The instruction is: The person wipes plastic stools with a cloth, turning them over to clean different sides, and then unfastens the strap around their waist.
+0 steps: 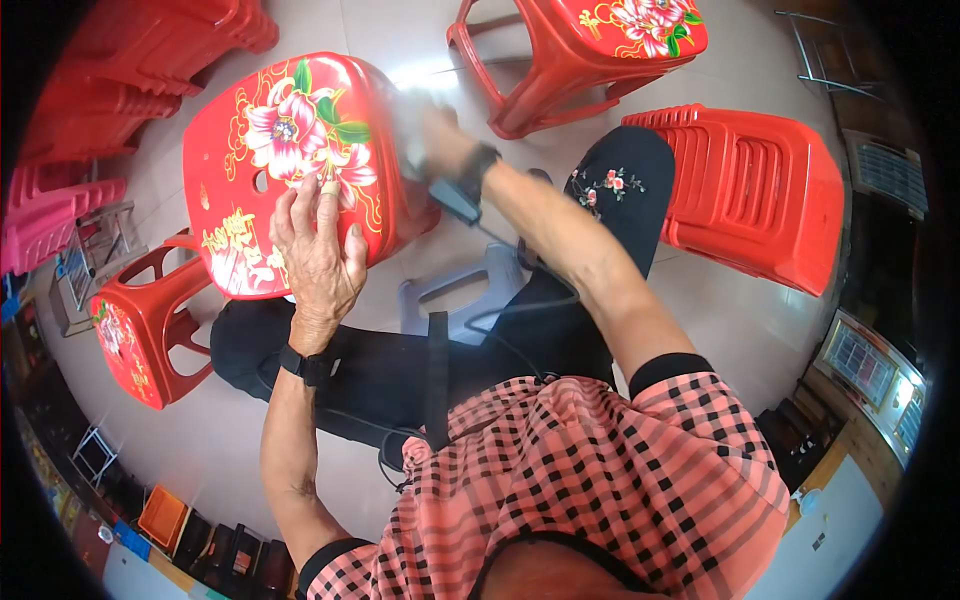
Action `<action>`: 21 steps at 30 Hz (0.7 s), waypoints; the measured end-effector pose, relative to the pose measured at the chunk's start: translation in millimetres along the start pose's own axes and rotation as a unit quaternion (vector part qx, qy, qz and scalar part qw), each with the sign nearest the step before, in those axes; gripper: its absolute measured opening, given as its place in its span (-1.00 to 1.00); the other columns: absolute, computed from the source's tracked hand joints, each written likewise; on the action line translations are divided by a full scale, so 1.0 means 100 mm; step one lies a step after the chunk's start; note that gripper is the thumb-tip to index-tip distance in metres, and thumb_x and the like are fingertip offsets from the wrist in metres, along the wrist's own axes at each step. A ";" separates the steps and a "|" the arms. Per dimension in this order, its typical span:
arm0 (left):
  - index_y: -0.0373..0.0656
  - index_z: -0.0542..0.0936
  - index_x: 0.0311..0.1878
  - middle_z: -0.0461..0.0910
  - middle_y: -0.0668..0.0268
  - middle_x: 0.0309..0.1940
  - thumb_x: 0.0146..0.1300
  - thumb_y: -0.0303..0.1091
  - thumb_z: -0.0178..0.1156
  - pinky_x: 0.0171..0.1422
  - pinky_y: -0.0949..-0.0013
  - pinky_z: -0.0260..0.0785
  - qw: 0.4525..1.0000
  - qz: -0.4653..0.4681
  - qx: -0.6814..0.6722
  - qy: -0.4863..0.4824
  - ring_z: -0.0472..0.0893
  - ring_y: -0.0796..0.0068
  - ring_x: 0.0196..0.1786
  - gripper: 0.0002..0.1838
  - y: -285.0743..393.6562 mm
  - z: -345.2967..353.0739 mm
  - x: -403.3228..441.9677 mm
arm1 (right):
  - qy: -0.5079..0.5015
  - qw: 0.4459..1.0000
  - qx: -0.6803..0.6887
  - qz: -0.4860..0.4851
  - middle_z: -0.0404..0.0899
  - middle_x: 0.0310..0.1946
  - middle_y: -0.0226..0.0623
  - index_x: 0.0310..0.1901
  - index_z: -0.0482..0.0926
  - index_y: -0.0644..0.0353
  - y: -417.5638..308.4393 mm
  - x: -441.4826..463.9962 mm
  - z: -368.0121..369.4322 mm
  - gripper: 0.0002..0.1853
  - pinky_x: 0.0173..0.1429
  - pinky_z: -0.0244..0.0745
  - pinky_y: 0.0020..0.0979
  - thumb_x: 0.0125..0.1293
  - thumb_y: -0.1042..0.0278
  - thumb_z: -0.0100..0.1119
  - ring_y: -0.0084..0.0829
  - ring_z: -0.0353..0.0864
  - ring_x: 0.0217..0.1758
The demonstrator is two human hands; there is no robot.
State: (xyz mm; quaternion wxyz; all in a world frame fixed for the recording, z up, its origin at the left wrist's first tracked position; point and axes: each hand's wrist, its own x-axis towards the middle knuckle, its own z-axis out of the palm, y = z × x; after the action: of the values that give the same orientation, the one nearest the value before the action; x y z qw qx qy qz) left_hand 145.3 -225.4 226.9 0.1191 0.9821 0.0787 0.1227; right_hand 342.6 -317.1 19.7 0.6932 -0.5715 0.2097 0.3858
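A red plastic stool (pixel 225 130) is tipped so that its flower-printed seat faces up toward me. My left hand (pixel 318 245) lies on that seat, fingers stretched out near the small centre hole; one finger wears a beige band. At the stool's far right side is my right hand (pixel 445 145), smeared by motion. In it is a whitish, blurred thing that looks like a cloth (pixel 412 118), against or close to the stool's side. The right fingers do not show clearly. Both wrists carry dark straps.
Another flowered red stool (pixel 590 60) stands ahead, and one more (pixel 150 330) at left. Stacked red stools (pixel 755 190) are on the right, with further red stacks (pixel 150 50) at far left. A grey-blue plastic stool (pixel 460 290) is beneath me. A dark cable (pixel 540 305) hangs across my lap.
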 end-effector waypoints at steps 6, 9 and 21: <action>-0.27 0.31 0.29 0.27 -0.07 0.22 0.17 -0.40 0.20 0.38 0.01 0.07 0.990 -0.100 -0.051 0.082 0.25 -0.06 0.29 -0.41 0.09 -0.18 0.02 | 0.040 0.901 -0.240 -0.360 0.61 -0.21 -0.03 -0.08 0.47 0.36 -1.03 -0.10 0.52 -0.52 0.03 0.51 -0.25 0.11 0.09 0.15 -0.21 0.61 -0.12; -0.30 0.25 0.32 0.26 -0.10 0.19 0.20 -0.41 0.19 0.35 0.09 0.12 0.971 -0.212 -0.024 0.111 0.27 0.02 0.27 -0.39 -0.19 -0.47 -0.28 | -0.085 0.918 -0.151 -0.358 0.61 -0.14 -0.02 0.02 0.48 0.33 -1.41 -0.19 0.62 -0.45 0.07 0.50 -0.29 0.12 0.04 0.19 -0.29 0.60 -0.02; -0.19 0.38 0.05 0.49 0.25 -0.08 0.43 -0.23 0.07 0.13 0.28 0.43 0.641 -0.469 -0.600 0.100 0.56 0.42 -0.03 -0.72 -0.11 -0.14 -0.84 | -0.366 0.863 -0.318 -0.145 0.63 -0.11 -0.07 0.08 0.54 0.27 -1.77 -0.10 1.05 -0.22 -0.01 0.52 -0.34 0.12 -0.35 0.22 -0.31 0.64 -0.10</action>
State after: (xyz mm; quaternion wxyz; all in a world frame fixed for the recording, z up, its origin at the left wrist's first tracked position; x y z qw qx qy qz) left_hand 59.5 -227.0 219.0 0.7150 0.5085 0.4495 0.1680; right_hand 457.4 -228.8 165.5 0.5490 -0.6025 -0.2779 0.5083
